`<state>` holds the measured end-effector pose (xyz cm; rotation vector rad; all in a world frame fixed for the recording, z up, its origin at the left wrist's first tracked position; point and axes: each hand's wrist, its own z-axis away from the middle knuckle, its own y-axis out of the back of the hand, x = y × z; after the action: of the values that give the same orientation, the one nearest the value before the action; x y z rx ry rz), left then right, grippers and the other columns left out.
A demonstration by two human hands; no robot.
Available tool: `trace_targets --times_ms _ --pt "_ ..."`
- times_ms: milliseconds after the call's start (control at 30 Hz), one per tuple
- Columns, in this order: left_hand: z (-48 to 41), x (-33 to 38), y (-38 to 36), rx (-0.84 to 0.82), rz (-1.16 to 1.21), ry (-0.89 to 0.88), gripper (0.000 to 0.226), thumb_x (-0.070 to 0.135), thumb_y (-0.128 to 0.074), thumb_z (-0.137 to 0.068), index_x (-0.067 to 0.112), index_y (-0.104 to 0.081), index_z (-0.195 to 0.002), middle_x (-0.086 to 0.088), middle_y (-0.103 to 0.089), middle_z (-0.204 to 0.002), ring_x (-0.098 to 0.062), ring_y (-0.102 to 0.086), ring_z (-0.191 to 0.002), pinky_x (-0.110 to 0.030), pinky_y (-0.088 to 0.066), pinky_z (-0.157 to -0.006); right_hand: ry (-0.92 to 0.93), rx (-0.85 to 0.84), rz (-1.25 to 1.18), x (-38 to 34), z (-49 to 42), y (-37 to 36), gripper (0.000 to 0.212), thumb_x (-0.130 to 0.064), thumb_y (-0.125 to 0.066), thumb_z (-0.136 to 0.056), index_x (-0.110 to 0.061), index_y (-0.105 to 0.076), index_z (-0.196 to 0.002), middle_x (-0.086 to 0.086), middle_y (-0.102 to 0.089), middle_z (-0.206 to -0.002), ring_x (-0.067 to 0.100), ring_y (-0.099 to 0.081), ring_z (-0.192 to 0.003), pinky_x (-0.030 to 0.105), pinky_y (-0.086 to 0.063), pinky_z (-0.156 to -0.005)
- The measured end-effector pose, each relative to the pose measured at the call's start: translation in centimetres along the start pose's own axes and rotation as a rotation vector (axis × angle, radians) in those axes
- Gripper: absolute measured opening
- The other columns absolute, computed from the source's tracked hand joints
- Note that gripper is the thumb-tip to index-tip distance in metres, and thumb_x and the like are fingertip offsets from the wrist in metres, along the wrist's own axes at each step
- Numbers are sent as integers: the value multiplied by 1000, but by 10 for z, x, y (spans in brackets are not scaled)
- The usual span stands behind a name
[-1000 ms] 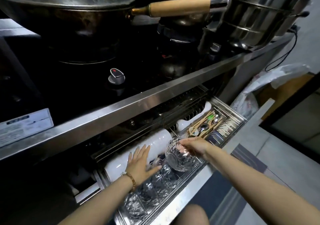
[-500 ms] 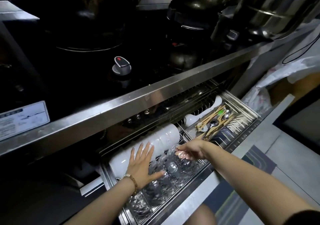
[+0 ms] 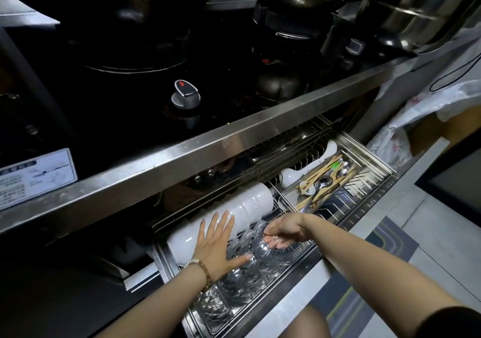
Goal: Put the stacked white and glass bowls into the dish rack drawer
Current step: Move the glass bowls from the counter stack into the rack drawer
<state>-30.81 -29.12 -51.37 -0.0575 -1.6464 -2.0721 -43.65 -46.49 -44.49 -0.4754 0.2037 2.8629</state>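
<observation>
Sideways: faceted glass bowls [image 3: 235, 285] beside smooth white bowls [image 3: 256, 201], steel drawer [image 3: 377, 166].

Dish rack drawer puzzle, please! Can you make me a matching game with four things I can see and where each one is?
1. stacked white ceramic bowls
2. clear patterned glass bowls
3. wooden chopsticks and metal spoons
4. left hand

A. in the perforated metal tray
B. front row, nearest the person
C. back row, lying sideways
D. flat across both bowl rows

Pairs: 1-C, 2-B, 3-A, 4-D.
</observation>
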Motion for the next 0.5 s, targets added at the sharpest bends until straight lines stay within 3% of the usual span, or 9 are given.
trace_targets --times_ms 233,300,333,367,433,500 --pt "1 5 11 -40 66 7 106 85 -28 -70 24 10 -149 4 16 -157 -17 20 -143 -40 19 -113 39 102 131 -4 22 -5 26 -23 -45 -99 -8 -55 -80 3 -59 -67 4 -56 -39 16 -47 -44" --pt "2 6 20 -62 114 16 102 80 -33 -75 23 5 -150 3 9 -159 -18 14 -145 -38 14 -115 117 199 254 -5 28 -5 24 -24 -50 -96 -2 -61 -94 16 -65 -89 15 -67 -67 27 -57 -68" --pt "3 7 26 -74 128 24 98 77 -35 -78 22 2 -150 2 5 -159 -18 10 -146 -37 11 -116 164 252 304 -6 32 -4 25 -23 -51 -95 -1 -63 -101 20 -64 -104 22 -67 -85 34 -56 -85" --pt "5 9 32 -82 143 36 95 74 -36 -81 21 0 -150 1 2 -160 -19 6 -146 -37 6 -118 206 299 294 -7 39 -3 25 -22 -52 -95 -1 -62 -106 21 -62 -113 25 -64 -96 38 -53 -92" --pt "8 12 45 -87 203 69 89 68 -39 -84 19 -3 -150 -4 -11 -159 -22 -11 -145 -38 -12 -119 290 369 200 -8 56 0 33 -23 -56 -93 -3 -57 -119 17 -61 -122 22 -61 -92 27 -55 -76" --pt "14 17 63 -70 290 88 86 60 -46 -87 19 -4 -150 -9 -29 -152 -24 -34 -136 -36 -34 -110 355 395 140 -8 78 1 41 -27 -58 -92 -9 -52 -128 15 -59 -125 12 -56 -78 17 -45 -56"
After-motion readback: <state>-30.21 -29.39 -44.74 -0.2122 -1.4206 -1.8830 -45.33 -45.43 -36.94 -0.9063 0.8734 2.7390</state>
